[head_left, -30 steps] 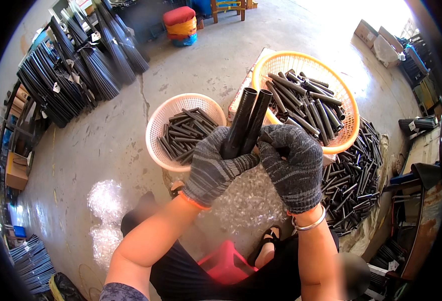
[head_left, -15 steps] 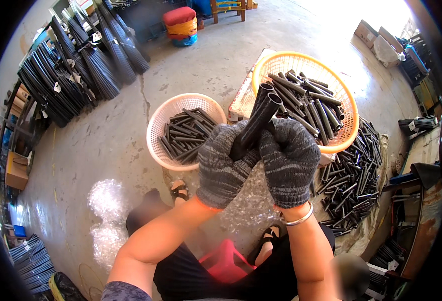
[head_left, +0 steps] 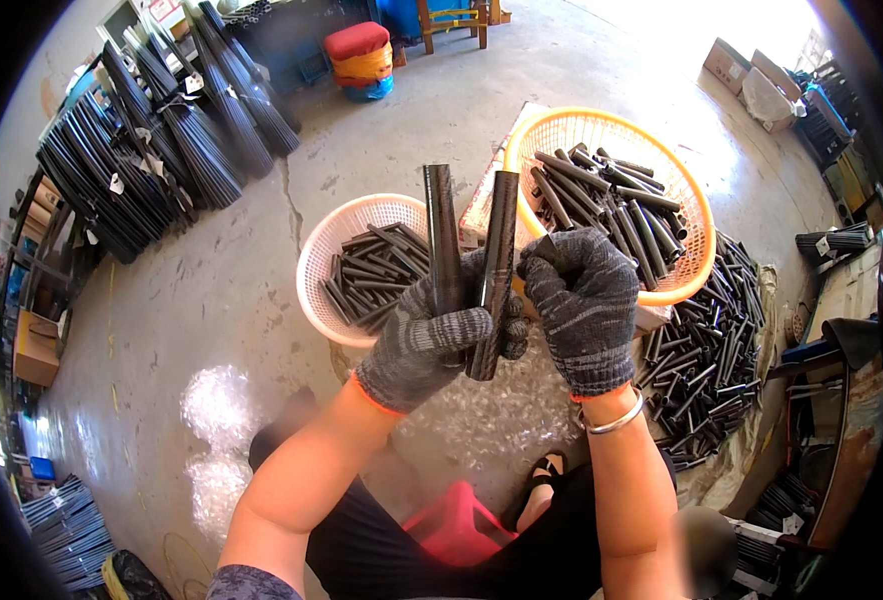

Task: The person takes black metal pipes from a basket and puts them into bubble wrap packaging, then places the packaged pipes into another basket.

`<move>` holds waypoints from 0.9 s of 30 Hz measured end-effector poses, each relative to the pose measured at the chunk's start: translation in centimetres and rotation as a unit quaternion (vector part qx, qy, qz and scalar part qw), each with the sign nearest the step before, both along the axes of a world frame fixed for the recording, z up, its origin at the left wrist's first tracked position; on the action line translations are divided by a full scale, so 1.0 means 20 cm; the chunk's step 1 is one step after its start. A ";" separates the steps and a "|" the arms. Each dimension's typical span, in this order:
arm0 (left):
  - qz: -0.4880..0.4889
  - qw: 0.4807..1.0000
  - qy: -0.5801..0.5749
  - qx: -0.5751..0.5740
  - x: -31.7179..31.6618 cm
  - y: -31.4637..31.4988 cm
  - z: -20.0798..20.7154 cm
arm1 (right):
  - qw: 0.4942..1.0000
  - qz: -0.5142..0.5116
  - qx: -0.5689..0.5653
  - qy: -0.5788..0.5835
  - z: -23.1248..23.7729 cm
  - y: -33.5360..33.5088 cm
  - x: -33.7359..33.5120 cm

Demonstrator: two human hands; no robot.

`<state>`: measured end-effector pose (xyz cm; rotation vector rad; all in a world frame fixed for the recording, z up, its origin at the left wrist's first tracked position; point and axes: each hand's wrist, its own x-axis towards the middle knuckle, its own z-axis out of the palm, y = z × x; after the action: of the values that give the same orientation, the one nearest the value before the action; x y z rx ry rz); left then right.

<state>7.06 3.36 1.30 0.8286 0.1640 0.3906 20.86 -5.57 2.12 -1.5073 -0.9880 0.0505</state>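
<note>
In my left hand [head_left: 409, 345], gloved in grey striped knit, are two glossy black tubes: one longer tube [head_left: 441, 225] and a second tube [head_left: 499, 250] on its right. Both stand nearly upright, and the thumb crosses the right one. My right hand [head_left: 589, 310], in a matching glove, is closed just to the right of them, apart from the tubes. A small dark edge shows at its fingertips, too little to name. Beyond the hands, an orange-rimmed basket [head_left: 709, 235] holds more black tubes. A pale pink basket [head_left: 311, 260] at the left holds thinner ones.
Many short black tubes [head_left: 706, 360] lie heaped on a sheet at the right. Clear plastic scraps [head_left: 491, 415] cover the floor below my hands, beside a pink stool [head_left: 461, 525]. Long bundled rods [head_left: 201, 150] lean at the far left. A red-topped stool [head_left: 358, 45] stands farther back.
The tubes have swung from tilted, with open ends showing, to nearly upright and side by side in my left hand. My right hand has drawn away from them to the right.
</note>
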 end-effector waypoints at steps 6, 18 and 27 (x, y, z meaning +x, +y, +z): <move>-0.040 0.998 -0.010 -0.056 -0.04 0.02 -0.01 | 0.998 0.000 -0.033 -0.045 -0.02 0.00 -0.01; -0.101 0.989 -0.057 -0.089 -0.06 0.02 -0.05 | 0.990 -0.043 -0.034 -0.133 -0.03 -0.02 0.05; -0.090 0.986 -0.114 -0.083 -0.19 0.12 0.01 | 0.965 -0.183 -0.058 -0.178 -0.22 -0.17 0.50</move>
<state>3.25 5.83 1.59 0.6222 -0.0909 0.2945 30.81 -8.88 -2.22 -1.8253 -0.9811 -0.4471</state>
